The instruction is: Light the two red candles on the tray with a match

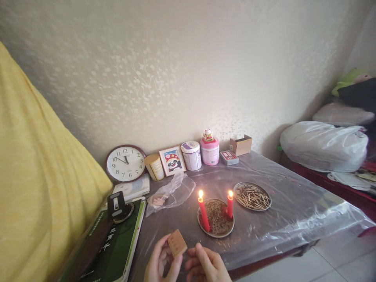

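My left hand (163,258) grips a small brown matchbox (177,243) between thumb and fingers, at the near edge of the table. Close to its right, my right hand (205,263) has thumb and forefinger pressed together; whatever they may hold is too small to make out. Beyond my hands a round metal plate (216,235) bears two lit red candles. The left candle (204,215) leans slightly, while the right candle (229,207) is shorter and upright. Another round plate (237,200), behind to the right, carries many loose matchsticks (255,197).
Plastic sheeting (282,219) covers the table. Beside my left hand lies a green board (117,246) with a black clip. A clear plastic bag (179,192) rests behind it. Along the wall stand a clock (125,163), tins (191,156) and an open carton (241,145).
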Action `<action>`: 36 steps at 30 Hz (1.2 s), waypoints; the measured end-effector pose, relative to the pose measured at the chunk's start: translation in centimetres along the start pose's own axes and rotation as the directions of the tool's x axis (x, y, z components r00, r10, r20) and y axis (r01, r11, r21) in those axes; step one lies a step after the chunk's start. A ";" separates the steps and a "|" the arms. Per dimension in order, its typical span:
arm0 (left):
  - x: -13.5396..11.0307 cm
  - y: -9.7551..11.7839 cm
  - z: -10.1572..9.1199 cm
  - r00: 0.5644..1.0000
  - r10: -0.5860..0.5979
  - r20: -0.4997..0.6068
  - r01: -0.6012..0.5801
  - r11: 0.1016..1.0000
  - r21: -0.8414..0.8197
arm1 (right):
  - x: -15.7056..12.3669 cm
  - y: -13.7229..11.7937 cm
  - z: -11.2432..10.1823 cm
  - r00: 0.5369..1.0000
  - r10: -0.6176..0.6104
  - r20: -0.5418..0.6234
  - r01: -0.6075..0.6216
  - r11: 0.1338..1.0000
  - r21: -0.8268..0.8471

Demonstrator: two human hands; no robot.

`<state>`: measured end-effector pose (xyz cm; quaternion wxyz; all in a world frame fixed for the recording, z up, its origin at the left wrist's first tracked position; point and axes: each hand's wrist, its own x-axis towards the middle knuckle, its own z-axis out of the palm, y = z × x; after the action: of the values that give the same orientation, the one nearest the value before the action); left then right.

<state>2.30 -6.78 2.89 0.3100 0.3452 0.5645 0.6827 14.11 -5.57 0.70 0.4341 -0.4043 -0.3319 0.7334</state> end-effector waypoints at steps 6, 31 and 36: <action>-2.2 -1.1 1.3 0.990 0.137 0.043 -0.142 0.980 0.139 | 0.2 -1.8 0.1 0.991 -0.044 0.125 0.046 0.999 -0.013; 1.1 -0.5 -0.8 0.931 -0.306 0.199 0.353 0.891 -0.286 | 0.5 -0.5 0.3 0.986 -0.074 0.149 0.088 0.992 -0.089; 1.5 -0.7 -1.1 0.910 -0.363 0.202 0.413 0.840 -0.353 | 0.7 0.2 0.2 0.968 -0.147 0.203 0.190 0.958 -0.214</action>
<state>0.56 -6.01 2.28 0.5394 0.1982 0.4552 0.6801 13.62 -5.02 0.39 0.4124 -0.3523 -0.4876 0.6842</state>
